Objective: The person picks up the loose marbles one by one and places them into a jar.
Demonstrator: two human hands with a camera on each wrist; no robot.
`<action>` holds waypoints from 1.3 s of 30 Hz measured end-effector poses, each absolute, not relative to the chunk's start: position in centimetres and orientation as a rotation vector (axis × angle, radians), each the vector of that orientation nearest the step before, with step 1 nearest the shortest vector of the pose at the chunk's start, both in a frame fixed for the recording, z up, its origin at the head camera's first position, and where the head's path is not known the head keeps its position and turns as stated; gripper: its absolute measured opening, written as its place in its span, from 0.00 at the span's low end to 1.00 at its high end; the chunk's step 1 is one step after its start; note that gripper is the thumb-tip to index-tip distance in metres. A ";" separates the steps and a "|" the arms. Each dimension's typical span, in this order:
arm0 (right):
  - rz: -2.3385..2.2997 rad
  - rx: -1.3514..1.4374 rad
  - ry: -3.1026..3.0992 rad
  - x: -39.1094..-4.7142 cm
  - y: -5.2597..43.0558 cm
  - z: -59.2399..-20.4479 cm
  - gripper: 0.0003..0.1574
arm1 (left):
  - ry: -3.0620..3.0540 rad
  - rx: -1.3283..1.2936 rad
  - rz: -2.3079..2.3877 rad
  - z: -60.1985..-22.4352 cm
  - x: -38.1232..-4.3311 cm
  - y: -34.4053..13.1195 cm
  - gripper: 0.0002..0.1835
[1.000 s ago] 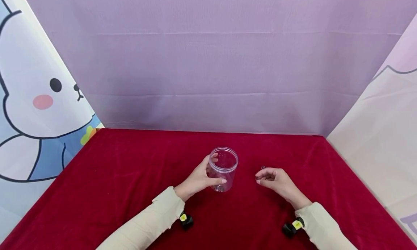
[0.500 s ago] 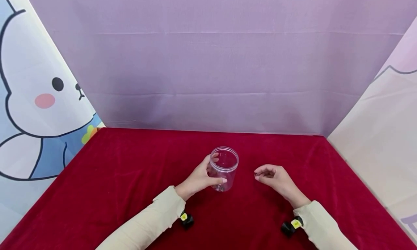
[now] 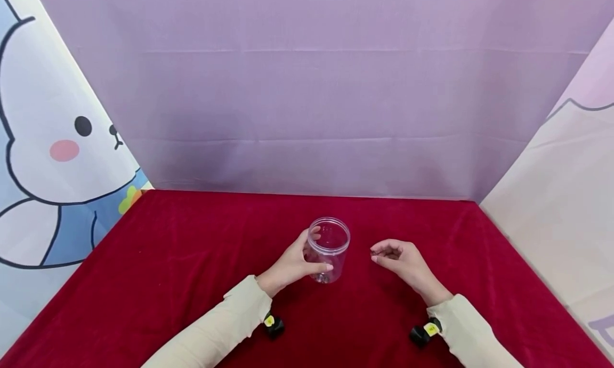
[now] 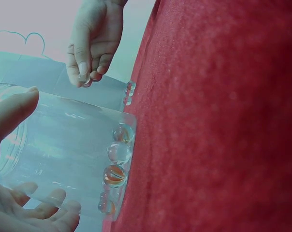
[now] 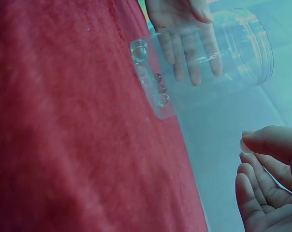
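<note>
My left hand [image 3: 293, 265] grips a clear plastic jar [image 3: 338, 258], thumb across the near side and fingers round the far side. The jar stands upright and lidless on the red cloth. Several glass marbles lie on its bottom, one with an orange swirl [image 4: 114, 175] in the left wrist view. To the right of the jar, my right hand [image 3: 405, 261] pinches a clear marble [image 5: 244, 146] between thumb and fingertips. That hand is raised above the cloth, apart from the jar.
Red velvet cloth [image 3: 192, 282] covers the table. In the left wrist view, a few more marbles [image 4: 129, 93] lie on the cloth beyond the jar. A purple curtain [image 3: 307, 117] hangs behind, with printed panels [image 3: 57, 144] at the sides.
My right hand has lifted slightly and moved left towards the jar with the marble. A marble seen earlier beside its fingers no longer shows in the head view. The left hand and jar stay put.
</note>
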State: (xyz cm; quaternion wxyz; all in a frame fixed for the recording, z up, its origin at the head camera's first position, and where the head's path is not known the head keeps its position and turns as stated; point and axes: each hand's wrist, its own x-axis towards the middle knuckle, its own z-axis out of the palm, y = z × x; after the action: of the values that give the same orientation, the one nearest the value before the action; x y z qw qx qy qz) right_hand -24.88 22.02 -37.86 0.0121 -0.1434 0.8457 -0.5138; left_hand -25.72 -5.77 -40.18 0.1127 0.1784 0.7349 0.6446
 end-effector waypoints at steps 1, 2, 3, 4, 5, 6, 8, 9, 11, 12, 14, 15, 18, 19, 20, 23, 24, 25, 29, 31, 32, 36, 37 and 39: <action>-1.612 -0.443 2.632 -24.9 21.9 -37.8 0.18 | 2.157 0.521 1.891 -40.2 -25.7 -5.8 0.46; -1.621 -0.440 2.629 -24.9 21.8 -37.8 0.18 | 2.157 0.519 1.891 -40.2 -25.7 -5.8 0.46; -1.630 -0.439 2.625 -25.0 21.7 -37.7 0.18 | 2.158 0.520 1.890 -40.2 -25.7 -5.8 0.46; -1.638 -0.438 2.620 -25.0 21.6 -37.7 0.18 | 2.160 0.521 1.887 -40.3 -25.7 -5.8 0.46; -1.646 -0.437 2.613 -25.0 21.4 -37.6 0.18 | 2.163 0.522 1.884 -40.3 -25.7 -5.8 0.46; -1.654 -0.437 2.606 -25.1 21.3 -37.5 0.18 | 2.165 0.525 1.882 -40.3 -25.8 -5.8 0.46; -1.660 -0.437 2.600 -25.1 21.1 -37.5 0.18 | 2.170 0.526 1.875 -40.3 -25.7 -5.8 0.47; -1.662 -0.435 2.600 -25.1 21.1 -37.4 0.18 | 2.173 0.530 1.871 -40.4 -25.8 -5.8 0.47; -1.666 -0.429 2.601 -25.1 20.9 -37.4 0.19 | 2.175 0.533 1.869 -40.4 -25.8 -5.7 0.47; -1.669 -0.424 2.603 -25.0 20.9 -37.3 0.19 | 2.174 0.537 1.869 -40.4 -25.8 -5.7 0.47; -1.671 -0.411 2.611 -25.0 20.8 -37.3 0.19 | 2.174 0.540 1.868 -40.5 -25.8 -5.7 0.47; -1.674 -0.404 2.616 -25.0 20.8 -37.2 0.19 | 2.174 0.542 1.867 -40.5 -25.8 -5.7 0.48; -1.678 -0.391 2.630 -24.9 20.8 -37.1 0.19 | 2.175 0.540 1.865 -40.3 -25.7 -5.8 0.48; -1.680 -0.390 2.635 -24.9 20.7 -37.0 0.19 | 2.174 0.538 1.865 -40.3 -25.7 -5.8 0.48; -1.684 -0.391 2.639 -24.8 20.7 -37.0 0.19 | 2.174 0.536 1.864 -40.3 -25.7 -5.8 0.48; -1.695 -0.407 2.653 -24.8 20.6 -36.8 0.18 | 2.171 0.532 1.863 -40.3 -25.7 -5.8 0.48; -1.699 -0.415 2.655 -24.9 20.6 -36.7 0.18 | 2.172 0.532 1.865 -40.3 -25.7 -5.8 0.48; -1.701 -0.418 2.661 -24.9 20.6 -36.7 0.18 | 2.174 0.529 1.864 -40.3 -25.7 -5.8 0.48; -1.723 -0.417 2.664 -25.0 20.3 -36.4 0.17 | 2.176 0.529 1.868 -40.4 -25.7 -5.7 0.48; -1.728 -0.410 2.662 -25.0 20.2 -36.2 0.16 | 2.173 0.525 1.869 -40.4 -25.7 -5.7 0.48; -1.732 -0.407 2.658 -25.0 20.1 -36.0 0.16 | 2.171 0.524 1.869 -40.4 -25.7 -5.7 0.48; -1.732 -0.400 2.660 -25.0 19.8 -35.6 0.16 | 2.171 0.520 1.868 -40.4 -25.7 -5.7 0.48; -1.734 -0.400 2.660 -25.0 19.8 -35.5 0.16 | 2.172 0.520 1.868 -40.4 -25.7 -5.7 0.48; -1.736 -0.405 2.659 -25.0 19.7 -35.3 0.17 | 2.174 0.522 1.869 -40.5 -25.7 -5.7 0.48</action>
State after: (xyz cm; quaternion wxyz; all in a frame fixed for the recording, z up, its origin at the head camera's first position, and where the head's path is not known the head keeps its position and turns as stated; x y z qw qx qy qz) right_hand -24.98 19.68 -35.33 -0.0300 -0.1266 0.8302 -0.5421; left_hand -25.73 -5.71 -40.48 0.1136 0.1779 0.7411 0.6374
